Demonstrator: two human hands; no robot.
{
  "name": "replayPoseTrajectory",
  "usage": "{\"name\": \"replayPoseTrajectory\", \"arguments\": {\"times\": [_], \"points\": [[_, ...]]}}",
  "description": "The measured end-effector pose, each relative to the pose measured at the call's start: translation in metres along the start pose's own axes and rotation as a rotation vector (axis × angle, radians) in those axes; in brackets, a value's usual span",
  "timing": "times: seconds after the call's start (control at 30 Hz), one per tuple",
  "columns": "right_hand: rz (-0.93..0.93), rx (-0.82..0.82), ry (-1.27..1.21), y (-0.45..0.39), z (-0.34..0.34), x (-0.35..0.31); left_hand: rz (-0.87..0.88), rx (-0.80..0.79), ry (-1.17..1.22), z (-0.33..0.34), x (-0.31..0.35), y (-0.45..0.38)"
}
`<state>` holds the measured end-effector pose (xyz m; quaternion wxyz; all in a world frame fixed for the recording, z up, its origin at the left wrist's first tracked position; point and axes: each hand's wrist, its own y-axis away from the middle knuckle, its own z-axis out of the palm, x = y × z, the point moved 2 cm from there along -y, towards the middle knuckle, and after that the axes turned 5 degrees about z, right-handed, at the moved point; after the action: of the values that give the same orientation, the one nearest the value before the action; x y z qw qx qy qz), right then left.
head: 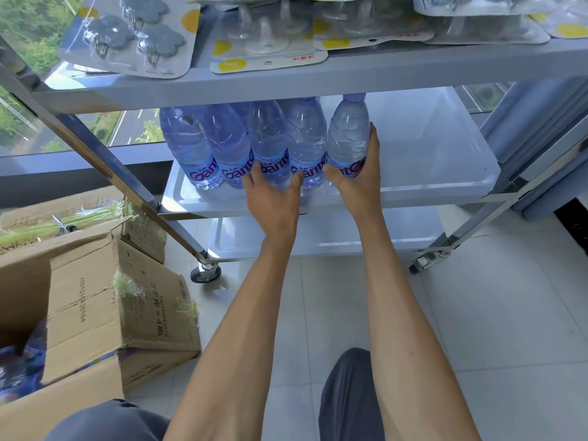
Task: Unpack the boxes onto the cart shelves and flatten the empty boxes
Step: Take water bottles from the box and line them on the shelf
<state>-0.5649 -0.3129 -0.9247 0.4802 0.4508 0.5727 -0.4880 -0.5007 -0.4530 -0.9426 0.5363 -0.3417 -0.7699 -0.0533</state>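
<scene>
Head view, frame centre: right hand point(358, 178) wraps the upright clear plastic water bottle point(348, 135) at the row's right end; left hand point(273, 198) grips the neighbouring bottle point(270, 144).

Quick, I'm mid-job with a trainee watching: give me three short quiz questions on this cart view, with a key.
1. True or false: the right hand grips the rightmost bottle.
2. Which cart shelf holds the bottles: A top, B middle shelf, C bottom?
3. What lies on the floor left of the cart?

Key: 1 true. 2 B. 3 an open cardboard box.
</scene>
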Motion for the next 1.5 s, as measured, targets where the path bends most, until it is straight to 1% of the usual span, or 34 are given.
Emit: {"name": "replayPoseTrajectory", "arguments": {"times": [0.13,0.4,0.53,0.67,0.73,0.87,0.93,1.03,1.1,1.2,1.3,1.4,1.5], "points": [[-0.028,0.007,-0.009,-0.005,0.004,0.003,-0.002,0.007,-0.003,0.004,-0.003,-0.007],[-0.028,0.122,0.038,-0.016,0.018,0.006,-0.022,0.044,-0.013,0.010,-0.001,-0.013],[-0.041,0.140,0.073,-0.026,0.018,0.007,0.006,0.053,-0.036,0.015,0.005,-0.007],[-0.021,0.154,0.109,-0.030,0.017,0.009,-0.066,0.063,-0.037,0.023,0.011,-0.008],[0.004,0.163,0.141,-0.031,0.017,0.008,-0.074,0.065,-0.037,0.022,0.012,-0.008],[0.113,0.208,0.243,-0.008,0.016,0.010,0.029,0.040,0.033,-0.005,-0.004,0.005],[0.102,0.293,0.304,0.016,0.018,0.010,0.054,0.071,0.011,-0.030,-0.013,0.010],[0.096,0.474,0.350,0.051,0.026,0.003,0.036,0.109,-0.055,-0.072,-0.023,0.011],[0.121,0.509,0.322,0.077,0.035,-0.005,0.053,0.080,-0.112,-0.104,-0.028,0.016],[0.070,0.451,0.286,0.114,0.062,-0.016,0.098,0.071,-0.218,-0.157,-0.039,0.026],[0.033,0.325,0.254,0.155,0.106,-0.030,0.059,0.173,-0.243,-0.226,-0.061,0.029],[0.069,0.152,0.280,0.193,0.160,-0.042,-0.117,0.231,-0.347,-0.291,-0.098,0.029],[0.083,-0.097,0.292,0.233,0.224,-0.055,-0.313,0.307,-0.427,-0.359,-0.146,0.029]]}}
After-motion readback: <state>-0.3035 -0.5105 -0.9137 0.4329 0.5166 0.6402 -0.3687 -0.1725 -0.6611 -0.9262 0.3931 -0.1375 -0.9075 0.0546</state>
